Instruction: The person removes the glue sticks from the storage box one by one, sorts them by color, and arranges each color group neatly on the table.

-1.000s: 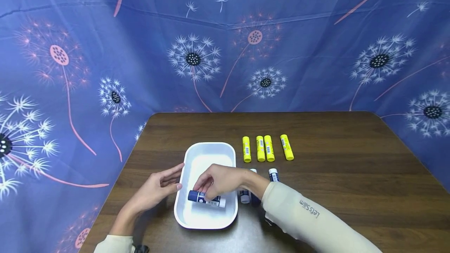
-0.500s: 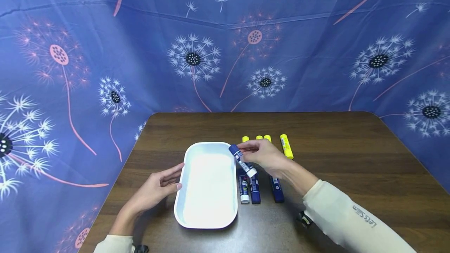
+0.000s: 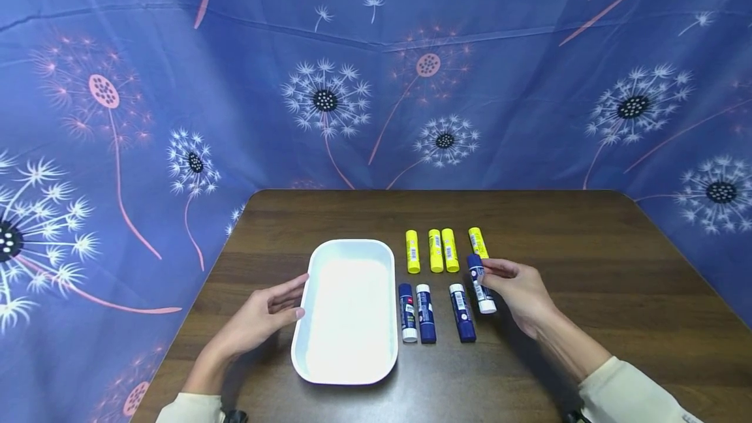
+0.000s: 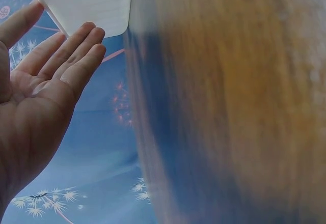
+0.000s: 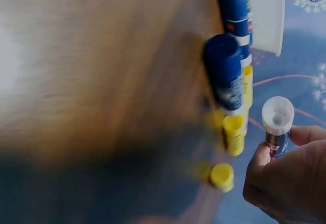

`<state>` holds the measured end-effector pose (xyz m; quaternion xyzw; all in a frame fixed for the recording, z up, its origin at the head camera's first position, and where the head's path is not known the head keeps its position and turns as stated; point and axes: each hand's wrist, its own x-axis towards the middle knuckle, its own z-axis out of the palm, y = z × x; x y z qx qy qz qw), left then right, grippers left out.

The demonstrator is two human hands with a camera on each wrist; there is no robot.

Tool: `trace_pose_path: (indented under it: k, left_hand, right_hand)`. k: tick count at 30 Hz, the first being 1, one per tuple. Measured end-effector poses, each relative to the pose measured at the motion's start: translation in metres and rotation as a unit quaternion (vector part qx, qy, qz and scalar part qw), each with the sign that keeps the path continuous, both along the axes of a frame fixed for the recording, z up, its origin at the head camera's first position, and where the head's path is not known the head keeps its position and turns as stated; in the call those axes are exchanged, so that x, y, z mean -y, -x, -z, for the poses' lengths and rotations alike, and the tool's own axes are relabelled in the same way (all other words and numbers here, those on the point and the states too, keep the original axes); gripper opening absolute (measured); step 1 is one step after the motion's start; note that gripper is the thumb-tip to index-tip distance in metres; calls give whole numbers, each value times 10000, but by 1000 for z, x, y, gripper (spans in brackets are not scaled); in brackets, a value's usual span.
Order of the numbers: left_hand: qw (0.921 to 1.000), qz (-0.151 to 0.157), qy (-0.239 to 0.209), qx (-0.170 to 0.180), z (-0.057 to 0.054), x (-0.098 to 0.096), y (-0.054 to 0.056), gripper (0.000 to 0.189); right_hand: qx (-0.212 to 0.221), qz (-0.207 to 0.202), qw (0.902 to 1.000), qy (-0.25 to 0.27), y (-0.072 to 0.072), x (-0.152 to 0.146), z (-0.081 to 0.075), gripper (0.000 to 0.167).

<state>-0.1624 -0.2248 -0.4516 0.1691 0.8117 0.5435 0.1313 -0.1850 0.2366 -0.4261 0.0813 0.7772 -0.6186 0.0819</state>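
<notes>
My right hand [image 3: 525, 296] pinches a blue glue stick [image 3: 482, 284] with a white end between thumb and fingers, just in front of the rightmost yellow glue stick [image 3: 477, 240]. In the right wrist view the held stick's white end [image 5: 278, 113] faces the camera. My left hand [image 3: 264, 312] touches the left rim of a white tray [image 3: 299, 344] with fairly straight fingers; the left wrist view shows its palm [image 4: 38, 102] turned up beside the tray wall [image 4: 86, 5]. Nothing lies inside the tray.
Three blue glue sticks lie right of the tray: one beside its wall [image 3: 407, 312], another close by [image 3: 425, 313], a third [image 3: 462, 312] farther right. Behind them is a row of yellow glue sticks [image 3: 435, 250]. A patterned blue cloth [image 3: 376, 83] hangs behind the table [image 3: 558, 234].
My right hand has lifted the blue glue stick out of the tray and carried it right, past the other blue sticks. The left hand stays at the tray rim.
</notes>
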Motion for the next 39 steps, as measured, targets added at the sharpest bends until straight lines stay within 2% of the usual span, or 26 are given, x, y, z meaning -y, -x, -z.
trace_pose_path:
  k: [3, 7, 11, 16, 21, 28, 32, 39]
  left_hand:
    - [10000, -7, -38, 14, -1, 0, 0, 64]
    - [10000, -51, -45, -2, -1, 1, 0, 64]
    - [10000, -48, 13, -33, -1, 2, 1, 64]
    - [10000, -13, 14, -10, 0, 2, 1, 64]
    - [10000, 8, -14, -4, 2, 2, 2, 65]
    - [10000, -16, -8, -97, 2, 3, 2, 64]
    - [10000, -24, 13, -94, 2, 4, 2, 64]
    - [9999, -119, 77, -63, -2, 2, 1, 64]
  right_hand:
    - [32, 238, 9997, -76, -6, -11, 8, 56]
    - [108, 491, 9978, -439, -14, -16, 20, 53]
    - [146, 554, 9948, -840, -19, -16, 29, 51]
    - [65, 563, 9939, -948, -22, -13, 35, 50]
    - [14, 496, 9920, -1160, -23, -12, 39, 50]
    - [-144, 582, 9833, -1719, -25, -8, 42, 46]
    - [-157, 631, 9803, -1866, -25, -6, 43, 45]
    - [-144, 489, 9765, -2094, -22, -6, 40, 47]
